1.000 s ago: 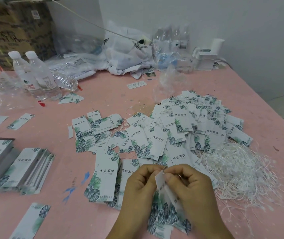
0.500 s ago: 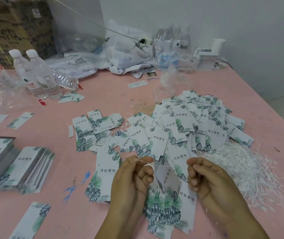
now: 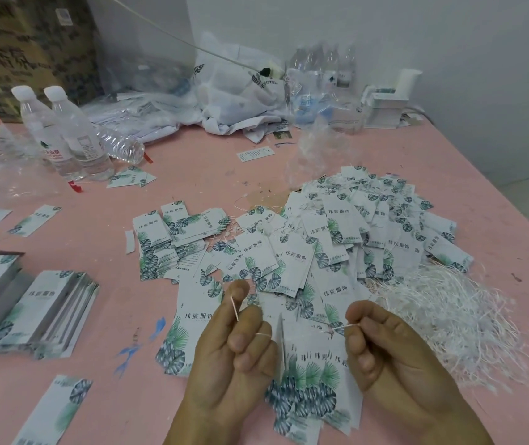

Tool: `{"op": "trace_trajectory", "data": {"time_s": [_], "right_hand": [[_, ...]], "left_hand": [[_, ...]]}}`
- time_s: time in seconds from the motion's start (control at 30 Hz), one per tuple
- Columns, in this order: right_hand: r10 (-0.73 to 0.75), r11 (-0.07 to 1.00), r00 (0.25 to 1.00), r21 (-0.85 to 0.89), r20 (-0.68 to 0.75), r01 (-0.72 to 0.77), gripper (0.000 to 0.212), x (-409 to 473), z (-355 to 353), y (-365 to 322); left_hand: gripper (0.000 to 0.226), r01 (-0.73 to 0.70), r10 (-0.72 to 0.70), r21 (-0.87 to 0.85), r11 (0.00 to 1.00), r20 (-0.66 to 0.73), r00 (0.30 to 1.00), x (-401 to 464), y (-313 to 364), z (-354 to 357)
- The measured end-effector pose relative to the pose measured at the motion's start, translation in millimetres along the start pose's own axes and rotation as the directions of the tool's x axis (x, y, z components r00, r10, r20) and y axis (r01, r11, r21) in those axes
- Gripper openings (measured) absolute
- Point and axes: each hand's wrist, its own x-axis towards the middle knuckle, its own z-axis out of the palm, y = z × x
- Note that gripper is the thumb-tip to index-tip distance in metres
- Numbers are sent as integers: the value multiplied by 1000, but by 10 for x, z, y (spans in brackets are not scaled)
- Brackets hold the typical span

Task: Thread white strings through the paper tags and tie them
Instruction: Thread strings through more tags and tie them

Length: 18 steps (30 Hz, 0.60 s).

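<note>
White string (image 3: 264, 334) pinched at both ends: left hand (image 3: 237, 358) at 7 o'clock, right hand (image 3: 385, 351) at 5 o'clock, fingers curled tight. Hanging between, edge-on, one paper tag (image 3: 281, 345). Piled up at 1 o'clock, more tags (image 3: 369, 232); loose strings (image 3: 449, 309) at 3 o'clock on pink table (image 3: 192, 175).

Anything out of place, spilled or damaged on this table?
One clear bottle lies on its side beside two upright bottles. A torn paper strip sits loose on the pink table, which shows blue marks. The white strings are a tangled heap. Nothing looks spilled.
</note>
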Motion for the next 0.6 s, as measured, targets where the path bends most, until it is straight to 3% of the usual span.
{"op": "trace_trajectory", "data": {"time_s": [0.1, 0.17, 0.27, 0.43, 0.6], "right_hand": [[-4, 997, 997, -82, -83, -2, 26, 59, -32, 63], [-56, 983, 988, -179, -141, 30, 11, 82, -64, 75], [-150, 939, 969, -336, -194, 78, 14, 84, -97, 73], [-372, 744, 897, -655, -239, 134, 23, 63, -136, 21], [-297, 781, 927, -616, -228, 99, 32, 29, -98, -3]], "left_hand": [[12, 43, -39, 52, 998, -75, 996, 32, -43, -26], [12, 9, 45, 238, 971, -219, 975, 70, -97, -64], [9, 40, 158, 513, 858, -336, 928, 129, -239, -120], [4, 89, 197, 659, 747, -348, 917, 100, -356, -206], [13, 75, 223, 693, 717, -329, 918, 73, -352, -242]]}}
